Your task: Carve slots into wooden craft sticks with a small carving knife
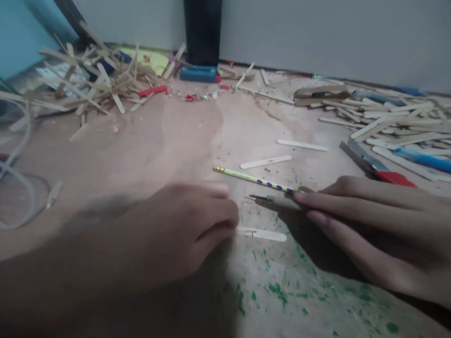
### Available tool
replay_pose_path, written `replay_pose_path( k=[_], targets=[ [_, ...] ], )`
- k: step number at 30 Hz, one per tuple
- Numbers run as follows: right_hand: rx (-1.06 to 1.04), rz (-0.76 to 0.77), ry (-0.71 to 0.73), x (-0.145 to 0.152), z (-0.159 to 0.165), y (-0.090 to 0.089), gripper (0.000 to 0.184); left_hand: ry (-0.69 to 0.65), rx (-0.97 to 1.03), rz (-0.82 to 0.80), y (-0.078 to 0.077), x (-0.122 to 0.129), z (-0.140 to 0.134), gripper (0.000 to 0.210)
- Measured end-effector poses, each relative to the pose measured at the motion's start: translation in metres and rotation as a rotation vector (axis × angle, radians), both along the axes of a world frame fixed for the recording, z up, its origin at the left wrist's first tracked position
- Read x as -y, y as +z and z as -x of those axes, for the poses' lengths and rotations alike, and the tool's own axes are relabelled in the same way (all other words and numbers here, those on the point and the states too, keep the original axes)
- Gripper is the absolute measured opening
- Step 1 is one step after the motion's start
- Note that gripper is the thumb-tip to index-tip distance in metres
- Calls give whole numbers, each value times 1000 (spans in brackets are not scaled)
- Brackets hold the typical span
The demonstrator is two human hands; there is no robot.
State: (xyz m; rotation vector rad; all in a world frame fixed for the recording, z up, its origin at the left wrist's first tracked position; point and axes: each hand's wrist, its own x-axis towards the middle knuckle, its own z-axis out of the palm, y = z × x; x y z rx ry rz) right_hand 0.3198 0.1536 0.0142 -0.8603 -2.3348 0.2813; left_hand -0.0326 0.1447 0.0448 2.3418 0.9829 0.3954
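My left hand (190, 225) is closed, its fingertips pinched on the left end of a wooden craft stick (264, 234) with a small dark mark across it. My right hand (380, 225) has its fingers stretched out, thumb a little apart. Its fingertips reach the handle end of a thin pointed tool with a pale handle (282, 202). Just beyond that tool lies a yellow pencil (250, 178) with purple spots, its far right end near the fingers. Two more craft sticks, one nearer (266, 162) and one farther (302, 145), lie behind the pencil.
Heaps of craft sticks lie at back left (102, 84) and right (398, 117). A red-handled cutter (391, 177) and a blue pen (423, 159) are beside my right hand. White cable (30, 188) loops at left. A dark post (202, 33) stands behind; green paint flecks mark the front surface.
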Motion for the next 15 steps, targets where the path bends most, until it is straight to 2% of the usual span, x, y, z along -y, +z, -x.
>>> replay_pose_path(
  k=[6,15],
  targets=[
    [49,-49,87,-15,12,11,30,21,-34,25,5,3,1,29],
    [50,-104,67,-18,14,2,32,43,-67,40,3,5,0,31]
  ],
)
